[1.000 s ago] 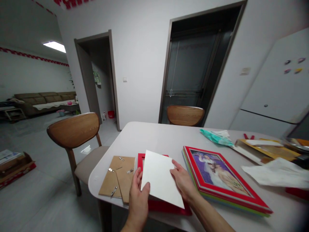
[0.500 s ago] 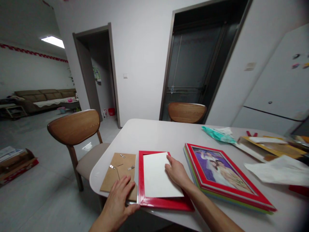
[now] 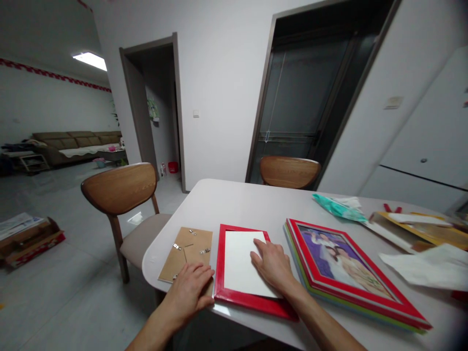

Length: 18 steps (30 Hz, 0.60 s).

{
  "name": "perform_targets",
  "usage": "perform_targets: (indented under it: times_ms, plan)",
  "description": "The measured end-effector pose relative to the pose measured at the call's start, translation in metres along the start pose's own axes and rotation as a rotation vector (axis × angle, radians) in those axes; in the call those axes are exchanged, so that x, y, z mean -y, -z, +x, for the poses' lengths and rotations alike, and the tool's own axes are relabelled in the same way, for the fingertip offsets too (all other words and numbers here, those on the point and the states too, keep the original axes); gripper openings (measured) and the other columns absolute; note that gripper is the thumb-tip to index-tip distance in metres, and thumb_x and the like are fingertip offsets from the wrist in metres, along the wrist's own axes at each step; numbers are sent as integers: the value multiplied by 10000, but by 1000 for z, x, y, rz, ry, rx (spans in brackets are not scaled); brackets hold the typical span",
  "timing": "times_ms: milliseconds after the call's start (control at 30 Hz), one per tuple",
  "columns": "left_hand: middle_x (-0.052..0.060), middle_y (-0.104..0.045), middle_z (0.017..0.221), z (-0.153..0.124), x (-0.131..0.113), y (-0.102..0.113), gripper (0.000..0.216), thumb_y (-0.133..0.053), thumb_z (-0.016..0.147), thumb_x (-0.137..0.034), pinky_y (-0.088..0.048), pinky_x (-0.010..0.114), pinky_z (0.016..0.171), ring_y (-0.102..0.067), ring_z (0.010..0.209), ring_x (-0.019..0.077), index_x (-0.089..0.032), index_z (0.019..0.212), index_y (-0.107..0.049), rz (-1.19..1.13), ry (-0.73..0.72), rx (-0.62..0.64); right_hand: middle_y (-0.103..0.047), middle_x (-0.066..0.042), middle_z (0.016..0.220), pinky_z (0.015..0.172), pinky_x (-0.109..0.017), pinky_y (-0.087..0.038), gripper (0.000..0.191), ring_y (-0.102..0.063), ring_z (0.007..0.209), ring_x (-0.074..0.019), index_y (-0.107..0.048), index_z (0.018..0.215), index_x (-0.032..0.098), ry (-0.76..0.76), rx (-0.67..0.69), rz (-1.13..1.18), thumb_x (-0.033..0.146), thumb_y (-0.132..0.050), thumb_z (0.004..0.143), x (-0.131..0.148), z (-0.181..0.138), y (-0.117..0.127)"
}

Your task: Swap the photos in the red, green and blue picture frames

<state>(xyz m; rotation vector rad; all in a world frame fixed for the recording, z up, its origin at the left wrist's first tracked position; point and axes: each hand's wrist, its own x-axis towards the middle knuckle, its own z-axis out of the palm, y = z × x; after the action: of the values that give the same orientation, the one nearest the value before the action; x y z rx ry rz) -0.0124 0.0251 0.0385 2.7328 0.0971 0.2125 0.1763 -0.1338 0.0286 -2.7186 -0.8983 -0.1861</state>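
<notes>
A red picture frame [image 3: 252, 303] lies on the white table near its front edge, with a blank white sheet [image 3: 238, 263] over its opening. My right hand [image 3: 272, 265] rests on the sheet's right side, fingers extended, forearm crossing the frame's lower right corner. To the left lies a brown backing board [image 3: 190, 241] with small metal clips on its face. My left hand [image 3: 190, 287] lies over the board's lower part, fingers stretched out, thumb close to the red frame's lower left corner. Part of the board is hidden beneath that hand.
Right of my hands is a stack of frames [image 3: 351, 273], its top one red and holding a photo of people. Beyond it lie a teal packet [image 3: 340, 208], a yellow envelope [image 3: 431, 229] and white paper [image 3: 429, 265]. Wooden chairs [image 3: 120, 187] stand at the left and far side.
The view has swung a little left, so things on the table appear shifted right. My left hand has slid slightly on the board; my right hand stays on the white sheet.
</notes>
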Motion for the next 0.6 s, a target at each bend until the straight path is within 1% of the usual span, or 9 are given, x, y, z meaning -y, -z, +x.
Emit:
perform_targets:
  times_ms: [67,133,233,300,333,367,467,533,600]
  plan:
    - [94,-451,1232,-1,3,-1,599,-602,654,-435,-265,425,964,-363,1142,263,-210,1179,-422,18,29,16,-525,-134,1010,684,-374,-326,398,-445,908,-272,-458,1129,198,7,5,-21,340,-362,770,0,-1,-1]
    - [109,-426,1250,-1,5,-2,629,-619,644,-415,-277,403,963,-346,1154,265,-175,1186,-409,54,74,22,-485,-144,1077,697,-385,-328,392,-431,943,-280,-465,1118,207,21,-9,-45,346,-367,766,1,-3,-3]
    - [90,-495,1178,-1,2,-2,438,-548,727,-305,-335,351,921,-417,1092,225,-175,1134,-453,89,94,17,-392,-154,1193,745,-405,-320,374,-375,1038,-295,-486,1091,207,59,-39,-70,329,-398,749,0,-6,-10]
    - [64,-518,1149,-2,0,-2,372,-519,747,-267,-351,336,902,-444,1060,204,-204,1110,-466,91,82,11,-396,-155,1192,776,-418,-307,372,-346,1077,-295,-488,1091,201,81,-35,-75,316,-402,748,-1,-7,-14]
    - [59,-504,1169,-2,-1,-1,399,-538,732,-279,-335,350,915,-429,1076,210,-216,1117,-457,94,76,11,-413,-154,1179,784,-427,-303,371,-340,1086,-295,-489,1093,200,91,-25,-74,316,-395,753,-2,-7,-15]
    - [61,-472,1207,-1,0,0,472,-575,700,-309,-306,381,935,-394,1110,229,-222,1141,-434,98,72,16,-425,-153,1170,788,-435,-301,367,-338,1092,-297,-493,1090,199,98,-16,-72,318,-389,758,-3,-7,-16]
    - [81,-356,1304,3,3,5,753,-660,574,-432,-222,487,959,-259,1194,304,-224,1222,-339,91,57,69,-422,-155,1188,805,-451,-296,357,-330,1109,-302,-517,1071,186,99,-25,-54,305,-401,755,-1,-6,-14]
    - [87,-386,1281,7,6,8,775,-651,561,-472,-245,496,940,-278,1177,315,-219,1223,-339,74,22,93,-417,-152,1204,836,-446,-288,360,-337,1115,-291,-524,1074,173,119,-54,-9,286,-417,750,7,-8,-10]
    - [78,-458,1211,11,6,9,701,-639,574,-467,-282,461,926,-345,1126,293,-218,1182,-395,68,-18,87,-435,-141,1199,871,-430,-281,355,-355,1110,-271,-531,1074,164,194,-63,64,280,-416,758,20,-13,-4]
